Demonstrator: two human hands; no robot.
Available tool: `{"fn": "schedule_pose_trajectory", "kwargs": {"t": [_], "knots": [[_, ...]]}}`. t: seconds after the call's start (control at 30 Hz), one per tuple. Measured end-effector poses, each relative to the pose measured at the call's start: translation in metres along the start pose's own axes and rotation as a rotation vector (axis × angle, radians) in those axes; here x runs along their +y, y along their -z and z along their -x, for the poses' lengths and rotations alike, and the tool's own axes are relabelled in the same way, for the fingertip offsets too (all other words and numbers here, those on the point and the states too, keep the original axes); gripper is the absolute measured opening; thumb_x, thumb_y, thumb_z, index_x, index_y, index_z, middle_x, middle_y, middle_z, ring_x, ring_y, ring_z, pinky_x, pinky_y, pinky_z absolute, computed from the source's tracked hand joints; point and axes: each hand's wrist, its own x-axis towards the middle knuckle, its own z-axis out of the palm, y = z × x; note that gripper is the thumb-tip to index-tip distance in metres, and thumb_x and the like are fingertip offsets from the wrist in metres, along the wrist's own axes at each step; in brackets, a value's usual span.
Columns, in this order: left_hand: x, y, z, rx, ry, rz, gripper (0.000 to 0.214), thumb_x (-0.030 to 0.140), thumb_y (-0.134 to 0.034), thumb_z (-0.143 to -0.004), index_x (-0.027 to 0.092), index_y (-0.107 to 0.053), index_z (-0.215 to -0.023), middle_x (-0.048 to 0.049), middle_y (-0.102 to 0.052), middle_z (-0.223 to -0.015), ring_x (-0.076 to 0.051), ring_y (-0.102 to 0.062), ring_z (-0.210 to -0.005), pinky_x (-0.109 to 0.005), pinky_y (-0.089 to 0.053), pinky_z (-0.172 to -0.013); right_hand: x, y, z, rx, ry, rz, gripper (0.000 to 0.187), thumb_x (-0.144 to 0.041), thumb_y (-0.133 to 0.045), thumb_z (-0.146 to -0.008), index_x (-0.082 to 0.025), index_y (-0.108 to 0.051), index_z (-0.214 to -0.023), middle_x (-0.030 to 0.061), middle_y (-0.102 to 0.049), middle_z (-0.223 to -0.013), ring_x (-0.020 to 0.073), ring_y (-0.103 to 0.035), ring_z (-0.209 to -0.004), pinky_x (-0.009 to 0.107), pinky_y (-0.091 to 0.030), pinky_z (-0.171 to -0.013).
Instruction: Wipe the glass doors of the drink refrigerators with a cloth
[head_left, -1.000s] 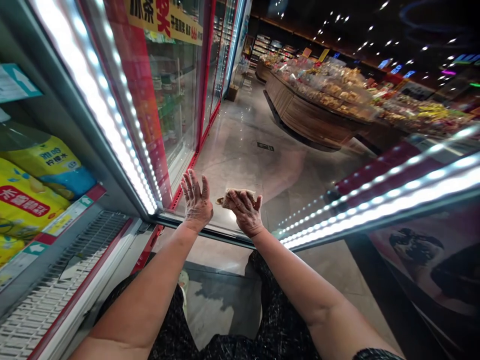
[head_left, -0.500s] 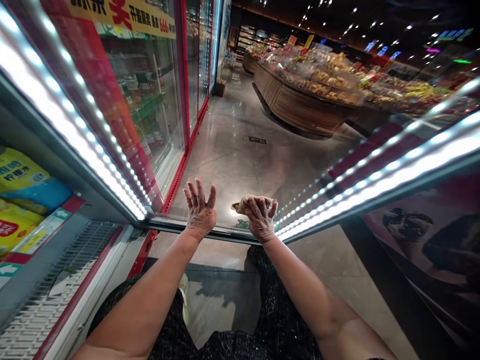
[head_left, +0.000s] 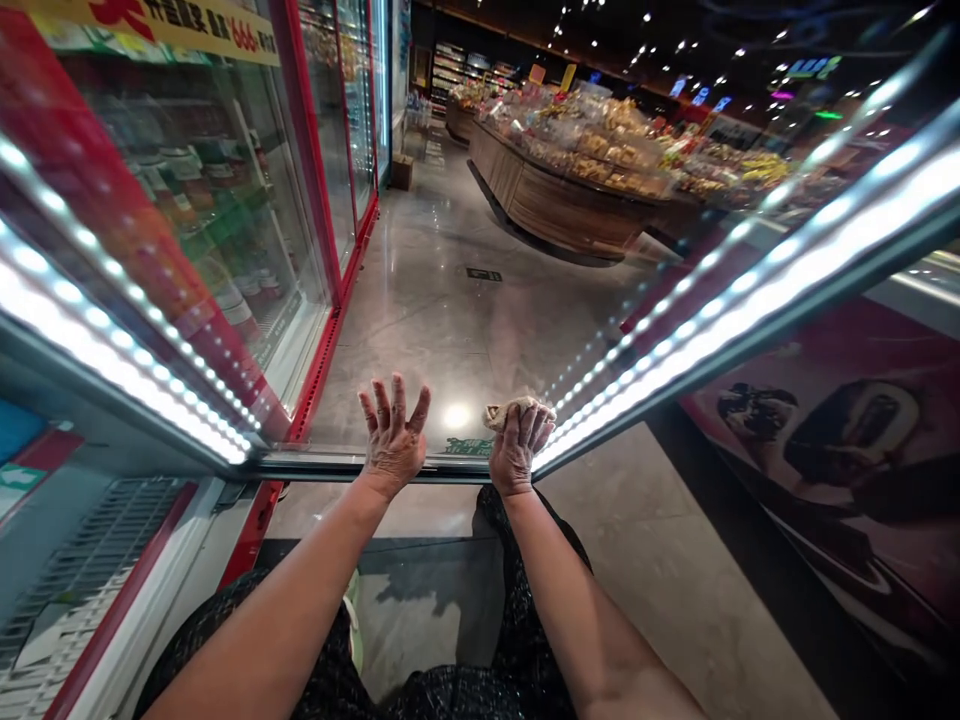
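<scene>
A glass door [head_left: 420, 350] with bright light strips along both sides stands open in front of me. My left hand [head_left: 394, 435] lies with spread fingers at the lower part of the pane, holding nothing. Under my right hand [head_left: 517, 445] is a folded beige cloth [head_left: 501, 413], gripped against the glass near the lower right corner of the door. Green lettering [head_left: 466, 446] shows on the pane between the two hands. The door's bottom frame [head_left: 450, 468] runs just below both hands.
On the left is the open cabinet with a white wire shelf [head_left: 97, 560]. Beyond the glass stand red-framed coolers [head_left: 330, 200] with bottles. A wooden display counter [head_left: 540, 195] piled with packaged goods stands farther back. At right is a pink printed panel [head_left: 840, 430].
My right hand has shifted slightly with the cloth, its fingers now pointing more upright. My left hand stays spread at the glass. The view has turned a little to the right.
</scene>
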Motion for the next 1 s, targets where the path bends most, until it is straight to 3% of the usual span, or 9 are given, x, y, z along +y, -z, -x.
{"fn": "schedule_pose_trajectory", "kwargs": {"t": [0.2,0.4,0.5,0.7,0.9,1.0], "knots": [[0.004,0.002,-0.009,0.039,-0.047,-0.036,0.113,0.004,-0.062,-0.08,0.036,0.007,-0.163,-0.004,0.024,-0.168,-0.035,0.026,-0.152,-0.07,0.008,-0.122,0.021,0.002,-0.035,0.106,-0.164,-0.034,0.072,-0.018,-0.039,-0.101,-0.021,-0.009,-0.167,0.0199,-0.007,-0.172,0.0327,-0.001,-0.16,0.069,-0.022,-0.122],[0.009,-0.006,-0.008,0.05,-0.06,-0.019,0.113,0.005,-0.064,-0.079,0.035,0.004,-0.164,-0.0049,0.027,-0.168,-0.037,0.027,-0.152,-0.071,0.007,-0.121,0.029,0.001,-0.005,0.046,-0.293,-0.112,0.071,-0.025,-0.037,-0.105,-0.024,-0.002,-0.167,0.0205,-0.009,-0.172,0.0347,-0.007,-0.16,0.074,-0.025,-0.119],[0.012,-0.008,-0.008,0.055,-0.057,-0.016,0.113,0.006,-0.064,-0.079,0.034,0.005,-0.164,-0.0057,0.028,-0.168,-0.038,0.027,-0.152,-0.073,0.006,-0.12,0.032,0.006,-0.008,0.026,-0.36,-0.134,0.068,-0.025,-0.035,-0.106,-0.022,-0.003,-0.167,0.022,-0.012,-0.171,0.0352,-0.011,-0.16,0.074,-0.026,-0.119],[0.016,-0.008,-0.013,0.071,-0.064,-0.054,0.109,0.009,-0.062,-0.083,0.031,0.007,-0.164,-0.0078,0.028,-0.168,-0.036,0.028,-0.152,-0.073,0.005,-0.12,0.054,0.02,-0.05,0.187,-0.313,-0.089,0.064,-0.025,-0.035,-0.107,-0.02,-0.012,-0.166,0.0224,-0.019,-0.17,0.0337,-0.014,-0.159,0.068,-0.024,-0.122],[0.021,-0.013,-0.016,0.087,-0.072,-0.062,0.109,0.01,-0.061,-0.083,0.026,0.011,-0.164,-0.0085,0.026,-0.168,-0.035,0.028,-0.153,-0.072,0.006,-0.121,0.052,0.016,-0.017,0.137,-0.268,-0.091,0.065,-0.022,-0.036,-0.107,-0.022,-0.01,-0.166,0.0218,-0.023,-0.169,0.0316,-0.018,-0.159,0.064,-0.032,-0.121],[0.025,-0.016,-0.017,0.091,-0.056,-0.059,0.111,0.011,-0.061,-0.083,0.025,0.012,-0.164,-0.0097,0.028,-0.167,-0.037,0.029,-0.152,-0.074,0.005,-0.12,0.052,0.03,-0.025,0.12,-0.279,-0.13,0.064,-0.02,-0.034,-0.107,-0.023,-0.011,-0.166,0.0202,-0.023,-0.169,0.0292,-0.022,-0.158,0.059,-0.036,-0.121]]}}
